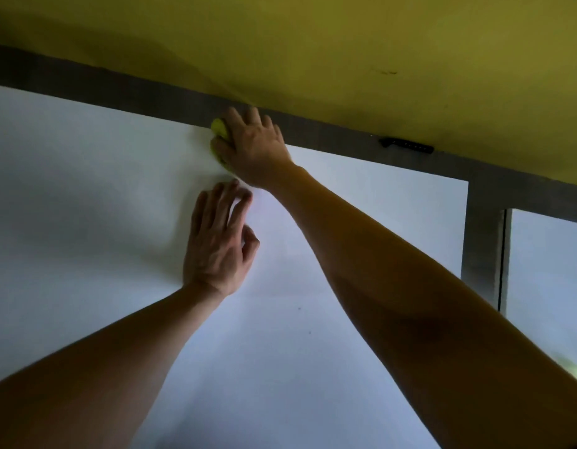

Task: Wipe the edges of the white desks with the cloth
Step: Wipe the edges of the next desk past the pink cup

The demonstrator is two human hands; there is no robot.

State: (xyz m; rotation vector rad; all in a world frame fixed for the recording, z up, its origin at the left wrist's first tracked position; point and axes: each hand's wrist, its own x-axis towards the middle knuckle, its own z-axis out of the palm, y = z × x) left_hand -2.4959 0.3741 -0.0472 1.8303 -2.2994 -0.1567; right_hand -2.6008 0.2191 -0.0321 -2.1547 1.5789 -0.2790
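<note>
Right hand (253,147) gripping yellow cloth (218,128) at far edge of white desk (86,196), cloth mostly hidden under palm, left hand (217,241) resting nearer, fingers loosely curled, holding nothing.

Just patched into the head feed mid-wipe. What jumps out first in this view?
Two bare arms reach up the frame across a large white desk. The right hand holds a yellow-green cloth at the desk's far edge, by a grey strip below a yellow wall. The left hand rests on the desktop just nearer, and a small black object lies on the strip to the right.
</note>
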